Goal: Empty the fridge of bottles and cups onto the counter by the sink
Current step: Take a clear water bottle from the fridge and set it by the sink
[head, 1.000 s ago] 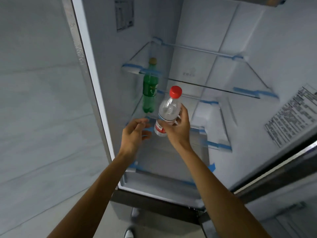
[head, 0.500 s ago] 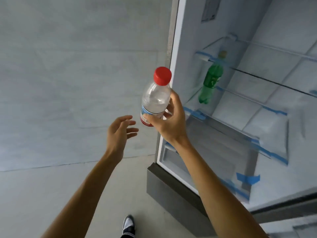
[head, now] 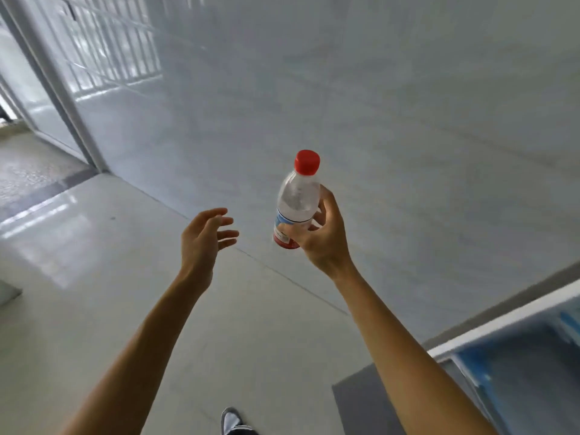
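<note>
One clear water bottle [head: 296, 202] with one red cap [head: 307, 162] is showing, sitting in the right hand [head: 323, 238]. Two hands are showing; the left hand [head: 204, 238] is carrying nothing. One shoe [head: 231, 420] is showing below both hands.

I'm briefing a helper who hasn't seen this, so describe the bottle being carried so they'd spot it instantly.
Look in front of the pale tiled wall, above the floor. The right hand holds a clear plastic bottle upright by its lower half. Its red cap and red-and-blue label stand out; the left hand is open and empty.
</note>
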